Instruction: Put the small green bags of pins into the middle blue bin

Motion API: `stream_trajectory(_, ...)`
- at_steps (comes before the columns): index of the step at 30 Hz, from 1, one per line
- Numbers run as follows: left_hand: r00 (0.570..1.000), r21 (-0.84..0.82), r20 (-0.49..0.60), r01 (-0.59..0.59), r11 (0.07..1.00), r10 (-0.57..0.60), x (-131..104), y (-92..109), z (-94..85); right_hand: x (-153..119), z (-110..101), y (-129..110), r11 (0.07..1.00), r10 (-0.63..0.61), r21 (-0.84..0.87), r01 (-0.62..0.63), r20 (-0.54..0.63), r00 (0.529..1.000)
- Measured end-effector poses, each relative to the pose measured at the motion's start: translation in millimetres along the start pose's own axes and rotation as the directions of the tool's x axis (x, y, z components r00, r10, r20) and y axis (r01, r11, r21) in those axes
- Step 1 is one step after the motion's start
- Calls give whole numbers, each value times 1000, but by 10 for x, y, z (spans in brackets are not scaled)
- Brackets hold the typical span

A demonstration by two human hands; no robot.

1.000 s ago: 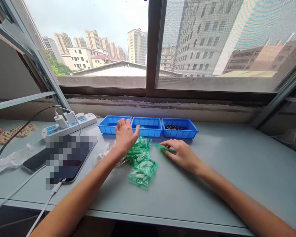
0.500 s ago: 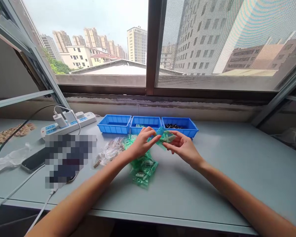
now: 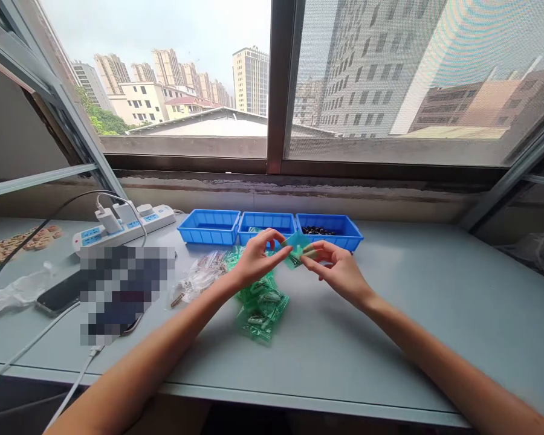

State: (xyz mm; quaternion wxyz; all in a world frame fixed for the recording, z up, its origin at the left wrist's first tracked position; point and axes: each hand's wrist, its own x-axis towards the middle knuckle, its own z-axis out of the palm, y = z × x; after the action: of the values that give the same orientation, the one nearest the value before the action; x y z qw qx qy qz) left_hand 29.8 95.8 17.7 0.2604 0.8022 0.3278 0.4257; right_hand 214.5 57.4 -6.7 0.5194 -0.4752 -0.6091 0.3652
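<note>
- Left hand (image 3: 256,261) and right hand (image 3: 340,272) both pinch one small green packet (image 3: 295,251), held up over the table (image 3: 390,338) in front of the bins.
- I'd grip close to the packet's edge and pull evenly so the contents don't scatter.
- Packet pile (image 3: 260,302) lies below my left hand.
- Left bin (image 3: 210,226): looks empty. Middle bin (image 3: 266,223): contents mostly hidden. Right bin (image 3: 329,228): small dark pieces.
</note>
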Motion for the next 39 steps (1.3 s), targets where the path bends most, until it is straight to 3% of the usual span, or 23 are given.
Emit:
stream_trajectory(7,1000,-28,25,12,1000,-12,-4,4,13,12,-9,-9,998,-68,-5,67,-81,994)
stream_trajectory(13,999,-49,35,40,998,-39,-8,-3,15,14,-15,18,994,-106,0,106,-34,994)
stream_trajectory(19,999,-19,38,-14,1000,15,-2,-7,11,-41,-54,-79,922,-340,-201,331,-12,940)
stream_trajectory(23,1000,-12,-12,-26,1000,26,-1,-7,8,-56,-76,-141,889,-398,-245,387,6,917)
stream_trajectory(28,999,-24,-33,-27,999,26,-4,3,4,-37,-54,-102,963,-231,-162,217,-70,970)
stream_trajectory(33,995,-13,95,36,999,-34,12,5,-9,-26,-24,-67,991,-115,-76,109,-81,990)
stream_trajectory(36,996,14,-13,83,996,-83,61,-13,-71,-28,-17,-76,995,-79,-72,74,-65,995)
stream_trajectory(39,945,42,-283,184,982,-165,124,-58,-192,-27,-18,-72,995,-67,-74,63,-55,996)
